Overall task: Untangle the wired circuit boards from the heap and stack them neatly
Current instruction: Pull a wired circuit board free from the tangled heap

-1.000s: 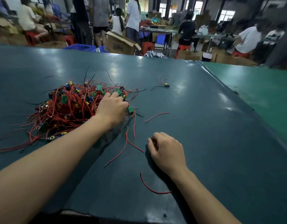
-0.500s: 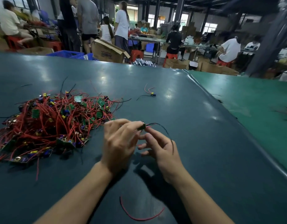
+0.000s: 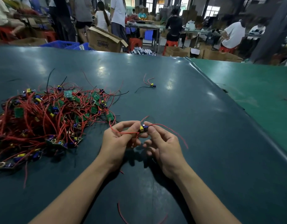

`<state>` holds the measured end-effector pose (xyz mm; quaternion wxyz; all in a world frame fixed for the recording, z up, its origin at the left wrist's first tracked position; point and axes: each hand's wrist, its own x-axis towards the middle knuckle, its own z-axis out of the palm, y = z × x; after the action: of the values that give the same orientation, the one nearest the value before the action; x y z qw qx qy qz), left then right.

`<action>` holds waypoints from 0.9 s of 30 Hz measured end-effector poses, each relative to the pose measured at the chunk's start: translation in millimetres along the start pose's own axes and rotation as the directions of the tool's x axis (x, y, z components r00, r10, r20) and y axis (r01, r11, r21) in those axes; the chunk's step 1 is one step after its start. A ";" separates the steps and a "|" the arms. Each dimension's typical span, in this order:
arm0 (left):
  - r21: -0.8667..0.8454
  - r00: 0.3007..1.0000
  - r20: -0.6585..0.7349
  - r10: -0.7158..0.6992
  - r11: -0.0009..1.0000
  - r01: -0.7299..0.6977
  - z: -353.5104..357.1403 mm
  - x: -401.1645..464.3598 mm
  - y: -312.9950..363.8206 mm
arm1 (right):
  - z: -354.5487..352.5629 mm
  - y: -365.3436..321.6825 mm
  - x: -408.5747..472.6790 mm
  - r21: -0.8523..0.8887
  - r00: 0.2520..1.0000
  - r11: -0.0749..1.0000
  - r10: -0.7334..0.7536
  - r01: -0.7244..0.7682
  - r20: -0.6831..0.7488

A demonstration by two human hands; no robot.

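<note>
Hands (image 3: 139, 139) pinching board (image 3: 143, 128), heap (image 3: 47, 117) left, table (image 3: 196, 126) open right

A second ago the left hand (image 3: 118, 143) lay on the right edge of the heap (image 3: 47, 118) and the right hand (image 3: 162, 146) rested on the bench (image 3: 204, 143) near it. Now both hands are raised just right of the heap, pinching one small circuit board (image 3: 143, 128) between their fingertips. Half a second ago a black wire arched from the board; now its red wires (image 3: 170, 130) trail out to either side.
</note>
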<state>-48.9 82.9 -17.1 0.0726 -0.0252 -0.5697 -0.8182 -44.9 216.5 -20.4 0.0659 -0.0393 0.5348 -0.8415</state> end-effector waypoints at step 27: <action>0.272 0.968 0.054 0.246 0.929 -0.251 7.5 -11.5 0.9 | -1.5 -7.6 -4.0 -0.061 0.988 0.996 -0.076 0.068 -0.137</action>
<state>-37.7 90.6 -15.1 0.1729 -0.0945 -0.6714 -0.7144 -41.7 221.6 -14.1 -0.0034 -0.0016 0.5597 -0.8287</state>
